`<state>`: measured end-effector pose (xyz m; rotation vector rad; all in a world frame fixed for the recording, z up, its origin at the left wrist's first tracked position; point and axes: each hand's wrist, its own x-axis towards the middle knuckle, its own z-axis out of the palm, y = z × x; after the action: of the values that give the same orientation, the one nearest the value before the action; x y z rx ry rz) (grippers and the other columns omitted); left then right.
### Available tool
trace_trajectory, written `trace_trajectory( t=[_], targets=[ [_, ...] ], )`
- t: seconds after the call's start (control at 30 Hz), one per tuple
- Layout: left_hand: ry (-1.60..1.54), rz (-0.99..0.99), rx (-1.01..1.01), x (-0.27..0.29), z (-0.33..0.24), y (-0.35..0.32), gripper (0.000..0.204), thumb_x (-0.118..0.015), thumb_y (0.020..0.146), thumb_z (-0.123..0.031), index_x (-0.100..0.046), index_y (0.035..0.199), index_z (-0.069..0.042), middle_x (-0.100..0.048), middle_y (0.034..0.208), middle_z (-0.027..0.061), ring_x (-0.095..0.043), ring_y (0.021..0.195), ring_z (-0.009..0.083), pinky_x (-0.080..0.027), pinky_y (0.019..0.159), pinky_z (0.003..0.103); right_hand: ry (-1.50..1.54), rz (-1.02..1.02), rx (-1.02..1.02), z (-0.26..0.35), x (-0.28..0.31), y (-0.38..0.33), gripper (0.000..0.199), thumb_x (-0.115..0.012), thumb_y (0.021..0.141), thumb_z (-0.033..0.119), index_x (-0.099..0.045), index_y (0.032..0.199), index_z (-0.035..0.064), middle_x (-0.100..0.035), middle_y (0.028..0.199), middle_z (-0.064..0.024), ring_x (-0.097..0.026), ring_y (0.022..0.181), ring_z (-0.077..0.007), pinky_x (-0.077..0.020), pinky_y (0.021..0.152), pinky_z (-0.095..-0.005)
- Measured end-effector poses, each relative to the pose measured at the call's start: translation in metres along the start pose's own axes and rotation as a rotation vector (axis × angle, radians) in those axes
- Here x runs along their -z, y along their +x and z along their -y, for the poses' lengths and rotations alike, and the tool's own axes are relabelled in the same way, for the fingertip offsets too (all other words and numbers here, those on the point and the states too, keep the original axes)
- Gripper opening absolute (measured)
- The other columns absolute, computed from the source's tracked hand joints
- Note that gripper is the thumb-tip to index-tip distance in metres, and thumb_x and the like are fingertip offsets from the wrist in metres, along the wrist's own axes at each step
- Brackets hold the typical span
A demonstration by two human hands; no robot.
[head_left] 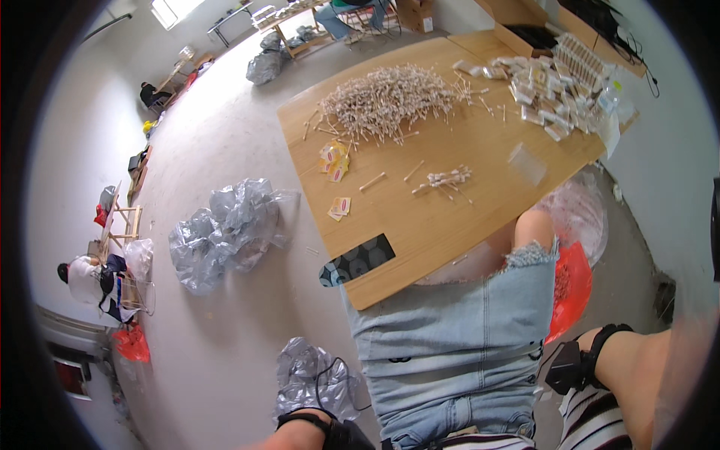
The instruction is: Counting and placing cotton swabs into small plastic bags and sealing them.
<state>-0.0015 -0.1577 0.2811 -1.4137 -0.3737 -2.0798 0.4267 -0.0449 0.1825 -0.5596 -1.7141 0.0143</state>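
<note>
Neither of my hands shows its fingers. At the lower edge, my left forearm point(300, 435) with a black strap comes in, the hand beyond the frame. On the right, my right forearm point(630, 367) wears a black strap with a boxy black device point(564, 367); a blurred translucent sheet point(694, 367) is beside it. Before me on the wooden table point(420, 247), a large heap of cotton swabs point(390, 101) lies at the far side. A small loose bunch of swabs point(450, 178) lies nearer, beside a clear plastic packet point(527, 163).
Filled swab packets point(547, 94) pile up at the far right near a bottle point(611, 94). Yellow-white cards point(334, 159) and a patterned phone point(358, 260) lie leftward, the phone overhanging the edge. Grey plastic bags point(232, 229) cover some floor; a red bag point(570, 289) is beside my leg.
</note>
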Motion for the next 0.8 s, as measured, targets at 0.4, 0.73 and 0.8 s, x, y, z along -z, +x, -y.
trace_trajectory(
  t=[0.4,0.73,0.8],
  targets=[
    [0.466,1.005,1.108,0.05,0.017,-0.162,0.09,-0.085,0.071,-0.02,-0.034,0.142,0.001,-0.043,0.141,0.0231,-0.046,0.127,0.0351,-0.036,0.106,0.049,0.72,0.48,-1.156,0.038,-0.292,0.007,0.015,-0.066,0.088,0.005,-0.059,0.101,0.0017,-0.065,0.085,-0.0031,-0.06,0.075,-0.007,-0.047,0.065,-0.0199],
    [0.469,1.022,1.234,0.064,0.056,-0.184,0.078,-0.079,0.061,-0.005,-0.05,0.133,-0.005,-0.057,0.105,0.0148,-0.059,0.097,0.0331,-0.05,0.08,0.039,0.81,0.832,-1.167,0.059,-0.34,-0.021,0.023,-0.064,0.088,0.005,-0.056,0.109,0.0002,-0.068,0.085,-0.008,-0.063,0.075,-0.0086,-0.0498,0.067,-0.0244],
    [0.491,1.047,1.27,0.07,0.056,-0.183,0.073,-0.079,0.062,-0.006,-0.052,0.129,-0.005,-0.057,0.103,0.0141,-0.06,0.094,0.0315,-0.051,0.077,0.038,0.81,0.854,-1.159,0.058,-0.343,-0.024,0.024,-0.063,0.087,0.003,-0.056,0.11,0.0,-0.068,0.087,-0.0082,-0.063,0.077,-0.0096,-0.0502,0.067,-0.0249]
  ],
)
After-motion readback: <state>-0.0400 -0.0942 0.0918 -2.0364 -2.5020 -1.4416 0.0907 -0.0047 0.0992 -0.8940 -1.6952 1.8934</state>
